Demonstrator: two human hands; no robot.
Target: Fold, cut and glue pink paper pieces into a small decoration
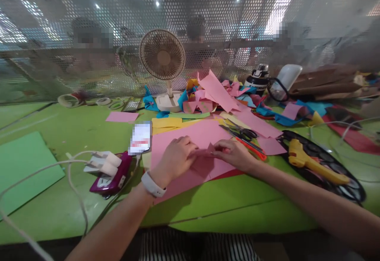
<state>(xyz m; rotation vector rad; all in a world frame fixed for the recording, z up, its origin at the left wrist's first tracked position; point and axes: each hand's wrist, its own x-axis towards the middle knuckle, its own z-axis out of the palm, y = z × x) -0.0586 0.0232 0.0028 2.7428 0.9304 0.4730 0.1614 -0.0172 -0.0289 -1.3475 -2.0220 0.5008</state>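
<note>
Between my two hands is a small folded piece of pink paper (203,152), held just above a large pink sheet (178,187) on the green table. My left hand (177,156), with a white band at the wrist, grips the piece's left end. At its right end, the fingertips of my right hand (233,154) pinch a raised corner. Black-handled scissors (247,133) and an orange-handled cutting tool (258,153) lie beyond my right hand. Left of the sheet rests a phone (140,137) with a lit screen.
A purple power strip (111,178) with plugs and white cables sits at left, near green paper (26,170). A yellow glue gun (314,162) lies on a black tray (353,185) at right. Behind stand a fan (162,55), coloured paper scraps (218,90) and a bottle (257,79).
</note>
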